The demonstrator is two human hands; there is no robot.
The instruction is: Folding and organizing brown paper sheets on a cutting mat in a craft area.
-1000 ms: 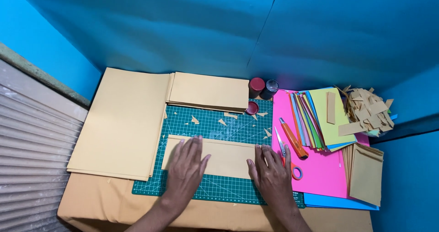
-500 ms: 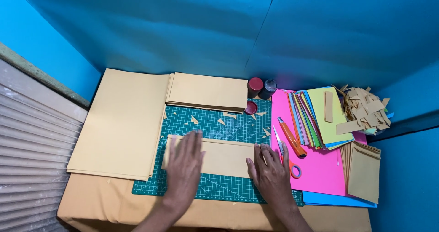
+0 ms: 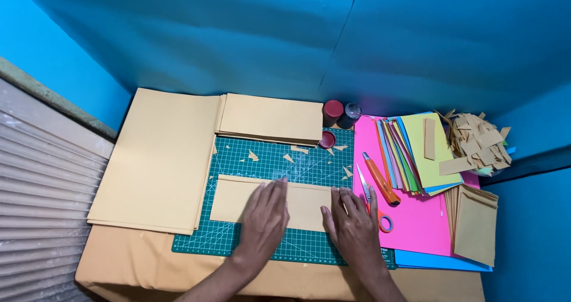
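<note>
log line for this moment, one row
left hand: flat on tan paper strip | right hand: flat at strip's right end | surface: green cutting mat

Only two bare hands and forearms show, coming in from the bottom edge. The left hand (image 3: 264, 218) and right hand (image 3: 354, 224) wear no gloves, rings or watch that can be made out. Both forearms are uncovered as far as the frame reaches, with no sleeve or cuff. Fingernails are short and plain, unpainted.
</note>
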